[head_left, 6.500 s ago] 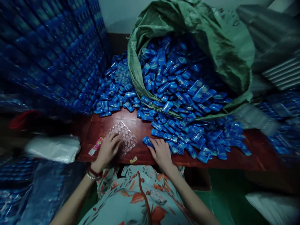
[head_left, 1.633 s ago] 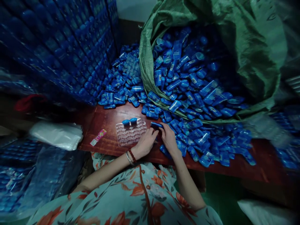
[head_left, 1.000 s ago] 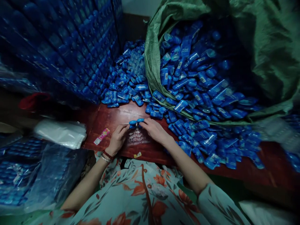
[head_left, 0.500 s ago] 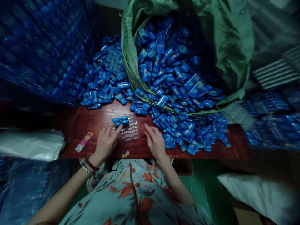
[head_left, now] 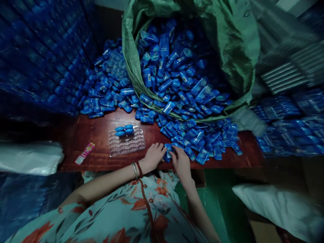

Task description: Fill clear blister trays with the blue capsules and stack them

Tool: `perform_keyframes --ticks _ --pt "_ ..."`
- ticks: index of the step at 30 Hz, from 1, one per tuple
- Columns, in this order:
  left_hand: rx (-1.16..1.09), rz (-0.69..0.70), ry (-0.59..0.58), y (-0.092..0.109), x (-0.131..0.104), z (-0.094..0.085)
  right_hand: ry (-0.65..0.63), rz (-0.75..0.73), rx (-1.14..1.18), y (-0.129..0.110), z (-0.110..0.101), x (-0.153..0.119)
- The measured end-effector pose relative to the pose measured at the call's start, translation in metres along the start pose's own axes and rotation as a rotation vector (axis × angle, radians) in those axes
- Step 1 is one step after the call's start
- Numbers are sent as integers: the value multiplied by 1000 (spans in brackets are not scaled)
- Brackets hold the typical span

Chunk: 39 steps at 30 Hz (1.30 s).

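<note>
Clear plastic: a folded, pale, see-through bundle lies at the far left, by the end of the red-brown table.
Blue wall: a tall stack of packed blue goods rises behind it, dim and blurred.
Pink strip: a small bright wrapper lies flat on the table, left of the tray and apart from it.
Left heap: loose blue containers spill from the stack's foot up to the sack.
Tray: a clear moulded tray lies on the table; four blue containers stand in its far part, two by two, oval ends up; the nearer rows show bare.
Left hand: the person's left hand, with a red beaded bracelet at the wrist, reaches across; its fingers lie close together, tips at the left side of one blue container.
Right hand: the right hand comes at that container from the other side, thumb and forefinger beside it; whether either hand pinches it cannot be told.
Green sack: a wide-mouthed sack stands behind, full of blue containers, more heaped before its rim.
Far right: wrapped blue packs sit beyond the heap.
</note>
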<state>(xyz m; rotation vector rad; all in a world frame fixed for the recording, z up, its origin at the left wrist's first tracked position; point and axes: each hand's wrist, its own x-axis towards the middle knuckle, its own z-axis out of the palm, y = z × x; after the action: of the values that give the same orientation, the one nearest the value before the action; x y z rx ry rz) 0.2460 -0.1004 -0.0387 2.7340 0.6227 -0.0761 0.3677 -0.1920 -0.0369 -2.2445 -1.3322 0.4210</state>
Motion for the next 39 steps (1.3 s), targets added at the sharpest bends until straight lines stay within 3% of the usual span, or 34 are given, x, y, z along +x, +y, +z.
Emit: perform_keyframes --ticks 6,11,14,16,19,21,23,28,31,35,39 --pt "-99 -89 -29 -27 -25 -1 -183 -93 62 -15 19 24" --pt "-204 -142 -22 -30 -39 3 -498 -188 69 -26 19 52" --pt "-247 -138 9 -31 -41 4 -596 -134 227 -21 20 65" --pt "-300 -123 39 -32 -45 1 -559 -25 426 -16 18 70" --pt "-419 -96 140 -37 -61 -11 -298 114 697 -21 12 73" --pt "-472 -104 279 -46 -78 -21 -120 88 765 -36 12 70" --pt "-468 -163 445 -61 -97 -31 -47 -4 764 -57 20 65" --pt "-345 -409 729 -110 -128 -36 -22 -316 664 -100 71 52" --pt "-274 -373 756 -130 -131 -26 -14 -520 557 -100 93 52" --pt "-142 -262 681 -138 -131 -18 -158 -748 272 -90 88 59" --pt "-147 -167 633 -138 -129 -23 -281 -812 -34 -95 66 68"
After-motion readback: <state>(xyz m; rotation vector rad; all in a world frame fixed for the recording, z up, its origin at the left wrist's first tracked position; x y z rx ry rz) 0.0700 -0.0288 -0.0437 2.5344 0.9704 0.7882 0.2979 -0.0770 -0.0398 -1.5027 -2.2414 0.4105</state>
